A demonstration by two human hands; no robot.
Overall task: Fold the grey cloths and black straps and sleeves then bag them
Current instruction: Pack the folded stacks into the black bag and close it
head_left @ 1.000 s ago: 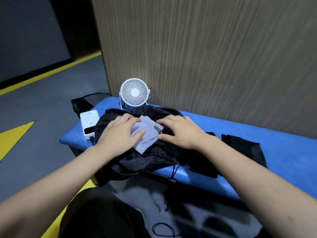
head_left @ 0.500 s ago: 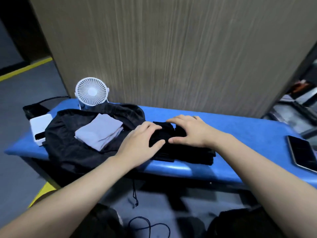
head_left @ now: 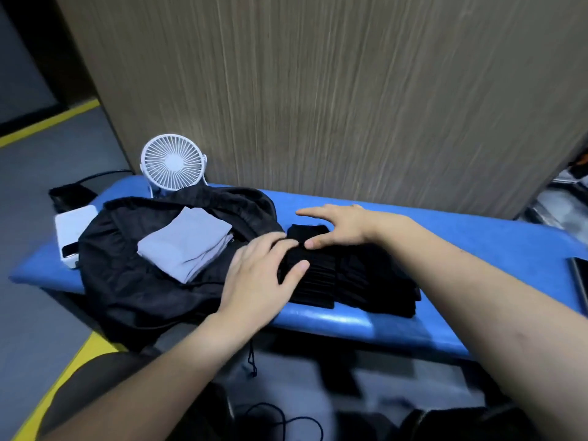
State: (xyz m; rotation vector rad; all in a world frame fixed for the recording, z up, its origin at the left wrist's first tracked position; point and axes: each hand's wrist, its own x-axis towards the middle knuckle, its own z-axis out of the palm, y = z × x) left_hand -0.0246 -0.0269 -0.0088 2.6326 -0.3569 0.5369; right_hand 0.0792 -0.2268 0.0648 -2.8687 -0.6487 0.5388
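Observation:
A stack of folded grey cloths [head_left: 187, 245] lies on top of a black drawstring bag [head_left: 127, 281] at the left of the blue bench [head_left: 477, 249]. To its right sits a pile of folded black sleeves and straps [head_left: 359, 278]. My left hand [head_left: 264, 275] rests on the left end of that black pile, fingers spread, thumb pressed against the fabric. My right hand [head_left: 340, 226] hovers over the pile's far edge with fingers extended, thumb touching the top black piece.
A white desk fan [head_left: 173, 162] stands at the back left by the wooden wall. A white power bank [head_left: 71, 230] lies at the bench's left end. A dark phone [head_left: 579, 278] sits at the right edge. Cords hang below the bench.
Both hands left the grey cloths and moved right onto the black pile. In the last half second my right hand lifted and opened its fingers; my left hand slid further onto the pile.

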